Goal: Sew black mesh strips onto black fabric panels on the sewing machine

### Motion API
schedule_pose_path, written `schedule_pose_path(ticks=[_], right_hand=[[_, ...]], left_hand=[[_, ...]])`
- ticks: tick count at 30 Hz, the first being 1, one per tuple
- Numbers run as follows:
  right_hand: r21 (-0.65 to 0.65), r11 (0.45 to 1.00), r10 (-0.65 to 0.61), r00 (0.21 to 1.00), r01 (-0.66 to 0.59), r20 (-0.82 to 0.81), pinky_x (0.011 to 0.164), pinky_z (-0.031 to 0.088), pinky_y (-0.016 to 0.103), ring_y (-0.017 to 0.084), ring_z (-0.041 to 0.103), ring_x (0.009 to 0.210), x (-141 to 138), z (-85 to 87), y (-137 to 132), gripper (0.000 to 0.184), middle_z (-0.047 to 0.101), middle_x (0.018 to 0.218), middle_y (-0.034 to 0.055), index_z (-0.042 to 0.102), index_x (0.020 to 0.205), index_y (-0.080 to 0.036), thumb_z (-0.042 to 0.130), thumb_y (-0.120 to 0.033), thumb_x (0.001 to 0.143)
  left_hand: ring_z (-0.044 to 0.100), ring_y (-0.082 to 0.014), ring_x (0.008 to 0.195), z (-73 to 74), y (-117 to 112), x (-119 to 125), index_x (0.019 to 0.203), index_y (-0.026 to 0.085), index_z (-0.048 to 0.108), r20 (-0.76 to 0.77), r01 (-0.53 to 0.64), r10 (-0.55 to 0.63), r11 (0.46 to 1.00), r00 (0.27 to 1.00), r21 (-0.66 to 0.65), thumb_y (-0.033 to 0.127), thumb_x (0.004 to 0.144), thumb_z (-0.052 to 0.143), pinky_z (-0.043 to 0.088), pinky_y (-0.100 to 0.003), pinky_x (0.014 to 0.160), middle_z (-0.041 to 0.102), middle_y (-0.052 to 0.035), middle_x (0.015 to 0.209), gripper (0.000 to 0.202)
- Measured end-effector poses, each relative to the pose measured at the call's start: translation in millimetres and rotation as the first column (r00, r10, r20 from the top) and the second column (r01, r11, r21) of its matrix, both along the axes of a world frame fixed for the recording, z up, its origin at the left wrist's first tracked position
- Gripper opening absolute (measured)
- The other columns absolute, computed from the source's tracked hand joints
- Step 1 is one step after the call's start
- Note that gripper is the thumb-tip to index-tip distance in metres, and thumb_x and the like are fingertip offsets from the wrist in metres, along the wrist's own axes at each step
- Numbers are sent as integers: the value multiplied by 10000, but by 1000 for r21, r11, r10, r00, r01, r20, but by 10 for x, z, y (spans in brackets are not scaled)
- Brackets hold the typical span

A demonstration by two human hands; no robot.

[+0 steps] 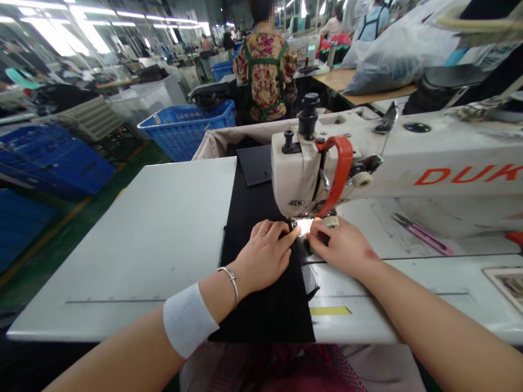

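A black fabric piece [261, 310] lies on the sewing machine table and runs under the head of a white sewing machine [294, 169]. My left hand [265, 253] rests on this fabric, its index finger stretched toward the lit needle area and the other fingers bent. On the other side of the needle, my right hand [341, 245] has its fingers curled together at the fabric's right edge; what they pinch is hidden. Below it, a scrap of grey mesh [310, 277] sticks out at the edge. An orange-red guard [339, 174] curves over the machine's front.
Pink-handled thread snips [425, 234] lie right of the needle on the machine bed. A dark flat panel [255, 163] sits on the fabric behind. Beyond the white table [163, 234] stand a blue basket [183, 128] and a person in a flowered top [265, 71], facing away.
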State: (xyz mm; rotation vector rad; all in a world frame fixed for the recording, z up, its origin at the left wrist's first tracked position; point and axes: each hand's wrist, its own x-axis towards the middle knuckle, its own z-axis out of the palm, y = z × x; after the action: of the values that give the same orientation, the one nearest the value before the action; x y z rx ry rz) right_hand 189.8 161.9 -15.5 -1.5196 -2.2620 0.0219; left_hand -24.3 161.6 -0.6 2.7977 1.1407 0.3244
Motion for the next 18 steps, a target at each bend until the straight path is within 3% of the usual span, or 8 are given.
schedule_pose_path(ticks=[18], right_hand=[[6,1000,-18,1000,18,6,635,326,294,184,522,705,-15,-2,0,162,607,696,32,634,776,-206,505,-270,853]], left_hand=[[440,-260,1101,-1,-6,2,1387,255,412,-1,-7,7,1000,1000,19,251,939,428,369,-482,1032,483,-84,1209,449]])
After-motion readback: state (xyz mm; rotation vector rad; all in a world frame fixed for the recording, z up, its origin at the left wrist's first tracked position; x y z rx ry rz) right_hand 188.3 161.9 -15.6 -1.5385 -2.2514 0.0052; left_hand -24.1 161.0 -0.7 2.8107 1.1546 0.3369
